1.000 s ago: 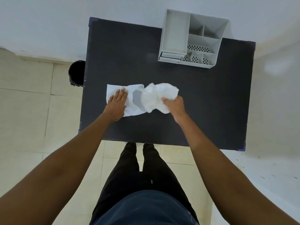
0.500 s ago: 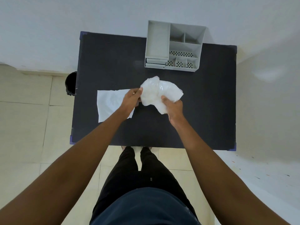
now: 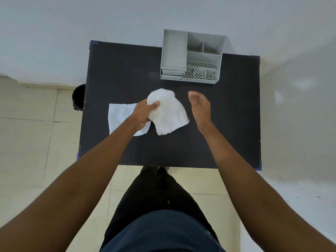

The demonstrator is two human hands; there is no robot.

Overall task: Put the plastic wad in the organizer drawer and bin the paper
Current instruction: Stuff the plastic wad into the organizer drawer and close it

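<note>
The left hand [image 3: 143,113] has its grip pinched on the crinkled, milky plastic wad [image 3: 166,111] above the counter [image 3: 227,124] — the right hand [image 3: 200,108] is spread, empty, just beside. Flat white paper [image 3: 121,115] lies near the counter's left edge. The grey compartmented organizer [image 3: 192,57] stands at the far edge, its drawer [image 3: 171,74] closed.

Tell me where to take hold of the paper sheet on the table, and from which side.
Pinch the paper at its bare left edge, coming from the left. It lies flat, and the left hand with the plastic wad covers its right part.
</note>
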